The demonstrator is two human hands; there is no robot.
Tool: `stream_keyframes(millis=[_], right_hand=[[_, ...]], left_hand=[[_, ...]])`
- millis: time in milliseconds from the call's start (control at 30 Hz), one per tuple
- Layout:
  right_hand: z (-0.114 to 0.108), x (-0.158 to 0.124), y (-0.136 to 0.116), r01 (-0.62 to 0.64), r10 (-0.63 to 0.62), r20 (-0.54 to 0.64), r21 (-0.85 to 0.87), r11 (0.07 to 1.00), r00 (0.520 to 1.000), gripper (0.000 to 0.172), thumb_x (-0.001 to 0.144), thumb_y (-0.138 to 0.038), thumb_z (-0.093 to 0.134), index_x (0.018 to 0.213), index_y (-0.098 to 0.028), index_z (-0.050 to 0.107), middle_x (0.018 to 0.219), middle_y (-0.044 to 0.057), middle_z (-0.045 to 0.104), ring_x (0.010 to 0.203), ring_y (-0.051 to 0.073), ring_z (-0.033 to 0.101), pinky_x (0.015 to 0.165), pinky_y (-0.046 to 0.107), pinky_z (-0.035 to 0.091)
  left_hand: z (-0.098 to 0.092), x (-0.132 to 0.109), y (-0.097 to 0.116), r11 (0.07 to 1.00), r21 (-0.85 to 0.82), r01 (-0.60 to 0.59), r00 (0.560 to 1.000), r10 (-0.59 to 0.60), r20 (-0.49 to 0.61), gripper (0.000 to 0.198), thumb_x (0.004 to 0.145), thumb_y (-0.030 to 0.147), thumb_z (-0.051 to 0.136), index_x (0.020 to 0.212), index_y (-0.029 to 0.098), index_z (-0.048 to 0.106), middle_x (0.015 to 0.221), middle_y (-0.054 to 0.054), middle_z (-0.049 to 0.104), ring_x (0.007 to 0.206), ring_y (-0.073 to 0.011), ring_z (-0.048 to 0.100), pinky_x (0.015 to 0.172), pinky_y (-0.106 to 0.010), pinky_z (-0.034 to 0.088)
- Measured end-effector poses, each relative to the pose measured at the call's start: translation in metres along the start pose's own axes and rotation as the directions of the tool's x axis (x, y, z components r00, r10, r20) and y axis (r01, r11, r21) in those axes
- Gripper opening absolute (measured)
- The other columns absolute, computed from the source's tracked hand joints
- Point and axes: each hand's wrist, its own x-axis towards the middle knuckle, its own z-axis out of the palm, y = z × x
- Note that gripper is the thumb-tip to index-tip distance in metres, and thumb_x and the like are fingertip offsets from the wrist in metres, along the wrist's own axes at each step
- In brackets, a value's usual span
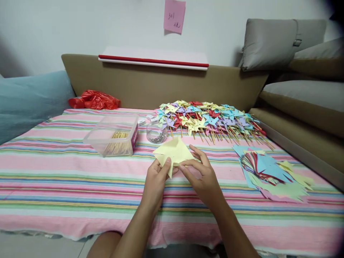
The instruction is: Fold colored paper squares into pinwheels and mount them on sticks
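Note:
A pale yellow cut paper sheet is held above the striped tablecloth, its corners folded toward the middle. My left hand pinches its lower left part, thumb on top. My right hand pinches its lower right edge with thumb and forefinger. Beyond the hands lies a pile of finished paper pinwheels on sticks in several colours.
A clear plastic box of wooden sticks stands left of centre, with a small clear jar of pins beside it. A stack of cut coloured paper lies at the right. A red plastic bag sits at the back left; sofa cushions lie behind.

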Motion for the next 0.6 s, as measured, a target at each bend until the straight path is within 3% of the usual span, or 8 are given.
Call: stream_keyframes(millis=[100, 267, 400, 600], right_hand=[[0.002, 0.003, 0.0, -0.064, 0.068, -0.052, 0.09, 0.994, 0.996, 0.015, 0.091, -0.034, 0.064, 0.088, -0.023, 0.075, 0.138, 0.013, 0.055, 0.135, 0.029, 0.049, 0.111, 0.047, 0.039], [0.01, 0.004, 0.002, -0.164, 0.184, -0.105, 0.178, 0.97, 0.977, 0.013, 0.086, -0.034, 0.068, 0.081, -0.023, 0.073, 0.124, 0.012, 0.06, 0.124, 0.029, 0.056, 0.091, 0.04, 0.05], [0.012, 0.005, 0.001, -0.169, 0.194, -0.118, 0.191, 0.967, 0.974, 0.012, 0.083, -0.033, 0.07, 0.078, -0.023, 0.071, 0.119, 0.011, 0.061, 0.113, 0.027, 0.06, 0.079, 0.035, 0.052], [0.012, 0.005, 0.0, -0.168, 0.191, -0.111, 0.19, 0.967, 0.975, 0.011, 0.083, -0.031, 0.07, 0.077, -0.022, 0.069, 0.113, 0.011, 0.062, 0.111, 0.027, 0.06, 0.077, 0.033, 0.052]], left_hand=[[0.0, -0.003, 0.001, 0.999, 0.042, -0.007, 1.0, 0.006, 0.024, 0.043, 0.086, 0.04, 0.074, 0.123, 0.018, 0.068, 0.121, -0.01, 0.074, 0.107, -0.0258, 0.071, 0.092, -0.038, 0.058], [-0.001, -0.005, 0.0, 0.991, 0.133, -0.028, 0.999, 0.022, 0.049, 0.04, 0.083, 0.036, 0.077, 0.117, 0.015, 0.069, 0.113, -0.01, 0.076, 0.103, -0.0238, 0.072, 0.091, -0.034, 0.058], [-0.001, -0.003, -0.002, 0.986, 0.164, -0.026, 0.999, 0.022, 0.028, 0.038, 0.081, 0.035, 0.079, 0.11, 0.013, 0.07, 0.106, -0.01, 0.077, 0.098, -0.0227, 0.073, 0.088, -0.032, 0.058], [0.0, -0.004, -0.003, 0.982, 0.185, -0.033, 0.999, 0.033, 0.008, 0.035, 0.081, 0.036, 0.079, 0.105, 0.012, 0.07, 0.102, -0.01, 0.077, 0.093, -0.021, 0.073, 0.085, -0.03, 0.058]])
